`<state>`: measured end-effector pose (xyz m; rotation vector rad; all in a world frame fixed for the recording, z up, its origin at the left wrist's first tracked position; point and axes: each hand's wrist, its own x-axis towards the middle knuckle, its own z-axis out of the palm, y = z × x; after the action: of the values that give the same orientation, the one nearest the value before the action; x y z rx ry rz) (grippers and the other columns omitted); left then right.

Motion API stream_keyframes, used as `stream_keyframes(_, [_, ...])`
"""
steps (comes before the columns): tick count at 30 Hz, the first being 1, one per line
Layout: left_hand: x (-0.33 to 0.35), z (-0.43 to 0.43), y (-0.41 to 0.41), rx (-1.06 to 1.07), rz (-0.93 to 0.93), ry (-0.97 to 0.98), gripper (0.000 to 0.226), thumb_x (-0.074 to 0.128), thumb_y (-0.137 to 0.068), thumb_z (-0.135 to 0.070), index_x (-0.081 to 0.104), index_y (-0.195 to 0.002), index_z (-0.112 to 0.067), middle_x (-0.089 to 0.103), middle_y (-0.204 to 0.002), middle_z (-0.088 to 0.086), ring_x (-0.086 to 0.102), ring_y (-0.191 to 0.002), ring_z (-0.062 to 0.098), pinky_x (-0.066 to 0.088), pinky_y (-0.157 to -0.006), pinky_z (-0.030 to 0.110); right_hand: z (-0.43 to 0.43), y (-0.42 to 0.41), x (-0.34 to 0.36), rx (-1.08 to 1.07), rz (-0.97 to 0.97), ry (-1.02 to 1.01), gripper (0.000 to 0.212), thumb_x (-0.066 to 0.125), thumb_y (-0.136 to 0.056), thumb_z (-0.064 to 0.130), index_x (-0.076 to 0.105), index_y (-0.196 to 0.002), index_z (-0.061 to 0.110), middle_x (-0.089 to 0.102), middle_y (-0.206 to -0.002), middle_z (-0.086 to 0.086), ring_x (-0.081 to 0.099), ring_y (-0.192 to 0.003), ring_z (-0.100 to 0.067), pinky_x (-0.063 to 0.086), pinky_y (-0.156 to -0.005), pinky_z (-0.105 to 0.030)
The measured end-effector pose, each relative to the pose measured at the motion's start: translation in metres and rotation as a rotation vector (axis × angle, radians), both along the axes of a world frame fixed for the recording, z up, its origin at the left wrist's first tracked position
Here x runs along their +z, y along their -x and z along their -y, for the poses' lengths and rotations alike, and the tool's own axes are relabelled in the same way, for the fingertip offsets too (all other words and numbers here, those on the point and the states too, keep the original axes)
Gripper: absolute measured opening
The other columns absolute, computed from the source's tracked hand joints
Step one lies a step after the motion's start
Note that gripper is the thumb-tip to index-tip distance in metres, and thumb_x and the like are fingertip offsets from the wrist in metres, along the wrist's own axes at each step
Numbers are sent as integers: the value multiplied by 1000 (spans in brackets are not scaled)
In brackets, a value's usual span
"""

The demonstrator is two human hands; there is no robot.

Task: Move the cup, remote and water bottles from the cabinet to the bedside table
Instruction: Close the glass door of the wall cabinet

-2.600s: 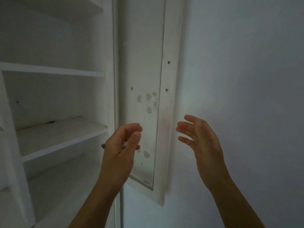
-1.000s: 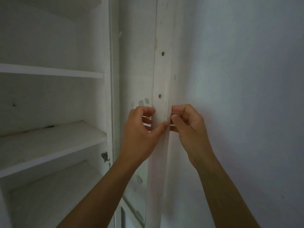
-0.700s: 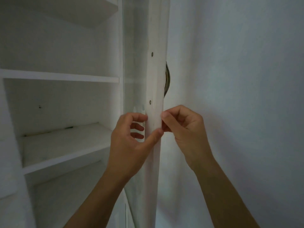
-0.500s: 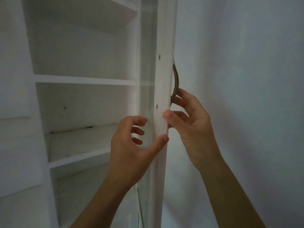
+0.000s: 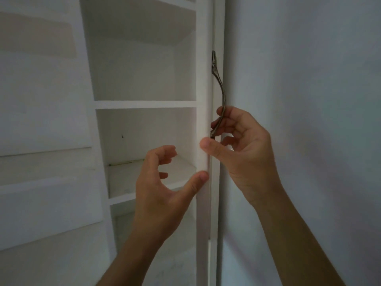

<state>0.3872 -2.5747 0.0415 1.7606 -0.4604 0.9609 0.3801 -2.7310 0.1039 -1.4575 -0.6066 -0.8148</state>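
Right hand [image 5: 243, 153] grips the handle [image 5: 221, 93], left hand [image 5: 158, 186] loose (thumb on door [image 5: 204, 223]); closing could pinch fingers.

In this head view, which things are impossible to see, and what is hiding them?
- Head view: door handle lower end, covered by the right hand.
- Head view: cabinet door front face, seen only edge-on.
- Head view: lower shelf, partly behind the left hand.
- Head view: cup, remote, bottles, nowhere in frame.
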Motion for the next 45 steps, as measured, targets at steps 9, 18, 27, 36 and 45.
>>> stream_keyframes(9, [8, -94, -25, 65, -19, -18, 77, 72, -63, -69, 50, -126, -30, 58, -122, -16, 56, -113, 1, 54, -91, 31, -95, -25, 6, -85, 12, 36, 54, 90, -68, 11, 61, -112, 16, 69, -94, 0, 68, -86, -16, 58, -81, -27])
stream_keyframes(18, [20, -175, -70, 241, -76, -156, 119, 70, -56, -73, 24, -153, -22, 34, -153, -1, 31, -142, 21, 33, -113, 40, -185, -66, 7, -247, -26, 9, 50, 87, -72, 11, 57, -112, 15, 64, -92, 3, 63, -75, -4, 52, -69, -10])
stream_keyframes(27, [28, -201, -106, 124, -283, -120, 137, 84, -57, -62, 2, -159, -22, 19, -167, 6, 26, -152, 29, 33, -119, 47, -215, -97, 6, -316, -12, 2, 53, 89, -70, 14, 57, -113, 15, 64, -94, 0, 64, -78, -11, 54, -70, -12])
stream_keyframes(36, [33, -211, -122, 106, -313, -226, 106, 87, -67, -48, 30, -151, -17, 44, -130, -12, 46, -113, 7, 40, -80, 0, -238, -120, 5, -357, 10, -15, 52, 89, -69, 16, 56, -109, 19, 64, -96, -1, 62, -76, -7, 52, -67, -9])
stream_keyframes(45, [15, -208, -144, 125, -181, -87, 82, 85, -69, -46, 50, -137, -16, 46, -117, -14, 50, -107, 7, 40, -88, 21, -252, -144, -13, -442, 68, 113, 47, 87, -74, 18, 57, -110, 23, 59, -106, 0, 59, -88, -10, 47, -76, -5])
